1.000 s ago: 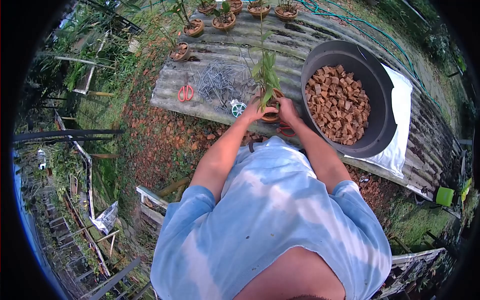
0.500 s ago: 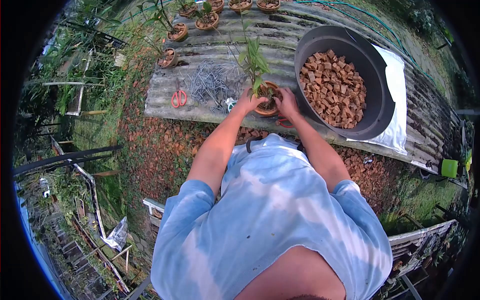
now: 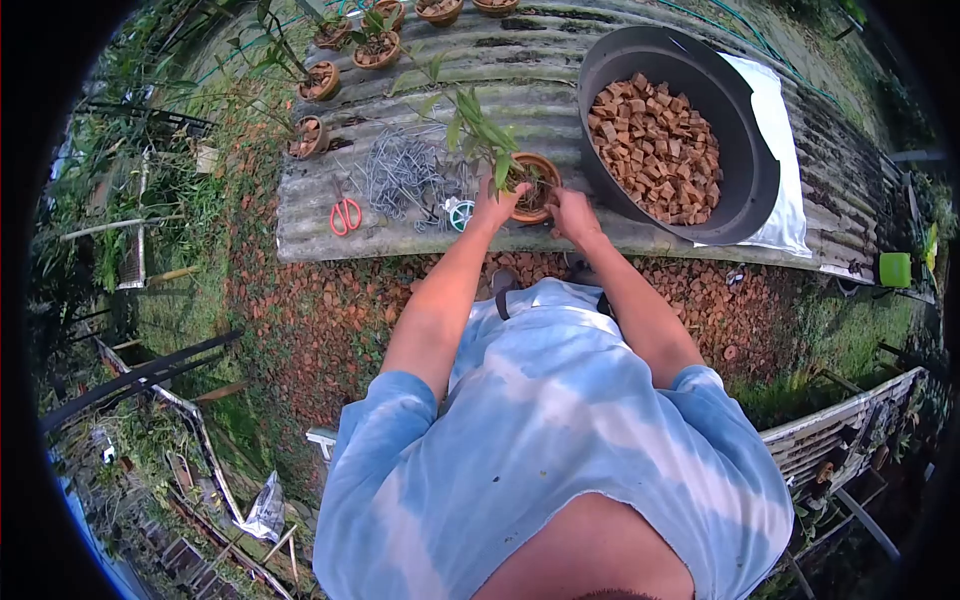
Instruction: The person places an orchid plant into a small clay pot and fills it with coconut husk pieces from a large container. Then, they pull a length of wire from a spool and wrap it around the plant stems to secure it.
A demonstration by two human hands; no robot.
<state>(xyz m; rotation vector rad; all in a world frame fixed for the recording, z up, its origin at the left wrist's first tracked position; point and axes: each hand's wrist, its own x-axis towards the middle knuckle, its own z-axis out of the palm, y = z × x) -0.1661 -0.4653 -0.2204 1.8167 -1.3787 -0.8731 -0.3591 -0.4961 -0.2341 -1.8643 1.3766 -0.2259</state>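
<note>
A round clay pot (image 3: 548, 170) stands near the front edge of the corrugated sheet, with a leafy plant (image 3: 480, 128) leaning left out of it. My left hand (image 3: 494, 207) is closed around the base of the plant at the pot's left side. At the pot's right rim is my right hand (image 3: 572, 215), fingers bent together; what they pinch, if anything, is too small to make out. Roots or dry fibres show inside the pot. Red-handled scissors (image 3: 345, 216) and a pile of metal wire pieces (image 3: 403, 172) lie to the left.
A large dark tub (image 3: 748, 200) of brown chunks sits right of the pot, on a white sack (image 3: 790, 190). Potted plants (image 3: 376, 50) stand at the back left. A small round spool (image 3: 461, 214) lies beside my left hand.
The camera view has shifted. The plant leans further left, and my left hand has moved lower at the pot's left side. My right hand has shifted down along the right rim.
</note>
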